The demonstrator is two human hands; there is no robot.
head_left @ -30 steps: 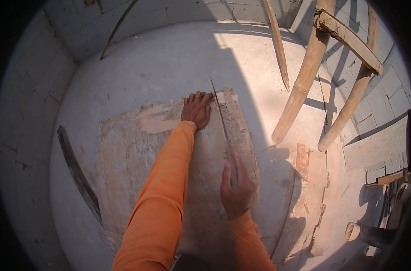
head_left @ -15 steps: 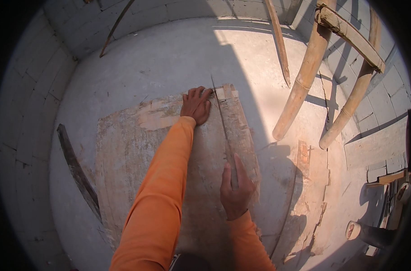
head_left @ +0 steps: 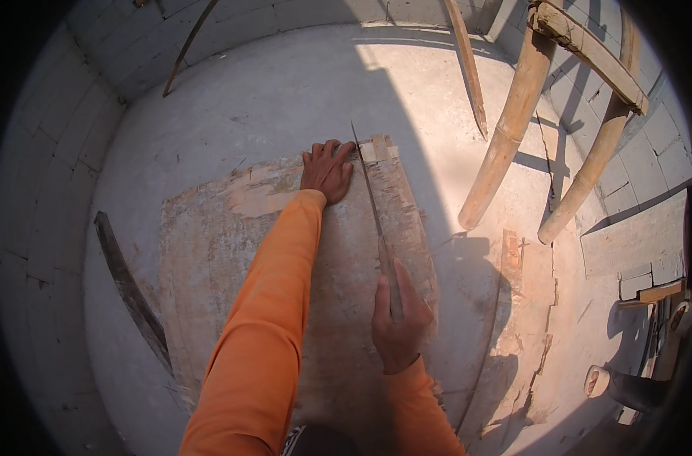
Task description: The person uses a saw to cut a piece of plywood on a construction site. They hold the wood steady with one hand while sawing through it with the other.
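A worn sheet of plywood, rough and peeling at its far and right edges, lies below both my hands. Near the right end of its far edge, my left hand presses flat with spread fingers. My right hand is wrapped round the handle of a hand saw. The thin blade points away from me, close to the board's right side and just right of my left hand. Its tip sticks out past the far edge. The teeth and any cut under the blade are too small to make out.
Bamboo poles joined by a wooden crosspiece stand at the far right. A dark wooden strip lies left of the board. Broken board pieces lie to the right, near a person's foot. Block walls enclose the floor.
The view has shifted slightly. My left hand remains on the board's far edge and my right hand keeps its grip on the saw, whose blade shows little movement.
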